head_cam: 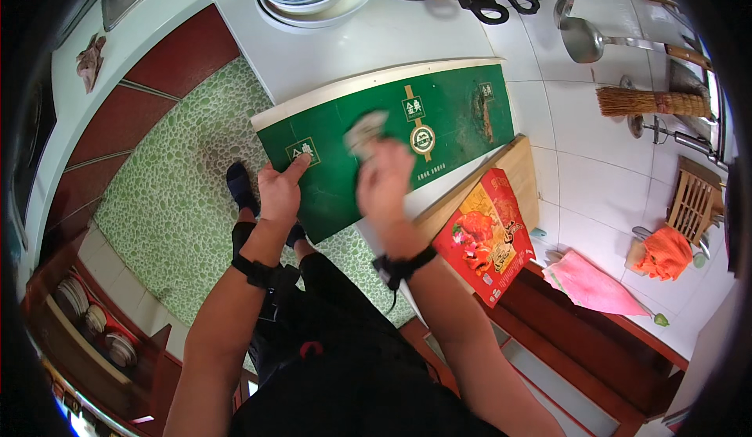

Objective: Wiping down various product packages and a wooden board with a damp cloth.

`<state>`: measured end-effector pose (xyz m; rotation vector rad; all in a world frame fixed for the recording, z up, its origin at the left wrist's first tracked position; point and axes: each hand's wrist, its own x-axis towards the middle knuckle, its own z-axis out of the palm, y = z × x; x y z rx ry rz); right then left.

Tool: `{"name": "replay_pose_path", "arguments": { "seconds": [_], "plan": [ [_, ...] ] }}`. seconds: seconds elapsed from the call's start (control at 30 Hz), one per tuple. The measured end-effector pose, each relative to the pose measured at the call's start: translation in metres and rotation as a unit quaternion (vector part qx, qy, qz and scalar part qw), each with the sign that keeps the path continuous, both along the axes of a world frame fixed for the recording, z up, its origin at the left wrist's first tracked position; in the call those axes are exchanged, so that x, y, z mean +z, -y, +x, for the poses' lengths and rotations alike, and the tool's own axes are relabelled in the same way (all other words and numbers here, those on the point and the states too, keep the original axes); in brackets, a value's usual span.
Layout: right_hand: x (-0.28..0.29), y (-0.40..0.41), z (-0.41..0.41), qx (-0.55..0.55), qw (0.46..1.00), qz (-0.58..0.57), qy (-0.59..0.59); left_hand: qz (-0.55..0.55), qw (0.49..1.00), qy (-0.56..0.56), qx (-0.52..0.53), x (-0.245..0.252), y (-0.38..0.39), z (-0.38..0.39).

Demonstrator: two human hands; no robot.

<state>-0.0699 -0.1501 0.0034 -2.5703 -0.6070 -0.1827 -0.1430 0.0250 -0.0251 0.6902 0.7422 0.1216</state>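
Note:
A green printed cardboard sheet (346, 184) lies at an angle at the counter's edge, its near corner reaching out over the floor. My left hand (281, 190) grips its left part, thumb on top and the fingers hidden beneath. Above the sheet's middle, my right hand (385, 172) is blurred by motion. A pale crumpled cloth or wipe (367, 131) is in its fingers; the blur hides its exact kind. Toward the sheet's right end there is a brownish, scuffed stain. To the right, a red printed food package (484, 237) rests on a wooden board (526, 172).
Stacked white bowls and plates (317, 20) and a pan with black handles (484, 8) stand at the counter's back. A spatula (581, 40) and a straw brush (652, 102) hang on the tiled wall. A pink cloth (593, 284) hangs at the right. A crumpled rag (90, 63) lies at the upper left.

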Motion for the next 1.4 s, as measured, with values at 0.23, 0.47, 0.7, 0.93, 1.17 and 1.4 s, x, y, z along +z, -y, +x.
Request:
{"name": "replay_pose_path", "arguments": {
  "seconds": [0.23,0.47,0.7,0.93,1.17,1.4],
  "plan": [
    [0.010,0.068,0.006,0.025,1.000,-0.004,0.007,0.028,0.999,-0.001,-0.022,-0.005,0.001,-0.003],
    [0.015,0.016,-0.024,-0.048,0.998,-0.014,-0.041,0.081,0.997,-0.012,-0.008,0.005,-0.003,-0.006],
    [0.027,0.055,0.011,-0.078,0.996,0.017,-0.038,0.151,0.987,-0.033,-0.044,0.018,-0.022,-0.030],
    [0.032,0.048,-0.007,0.067,0.996,0.026,-0.057,0.142,0.987,-0.052,-0.044,0.017,-0.056,-0.054],
    [0.043,0.066,0.019,-0.160,0.977,0.137,-0.034,0.148,0.985,-0.067,-0.066,0.022,-0.074,-0.060],
    [0.045,0.064,0.023,-0.178,0.976,0.119,-0.047,0.101,0.994,-0.032,-0.034,0.022,-0.068,-0.076]
  ]
}}
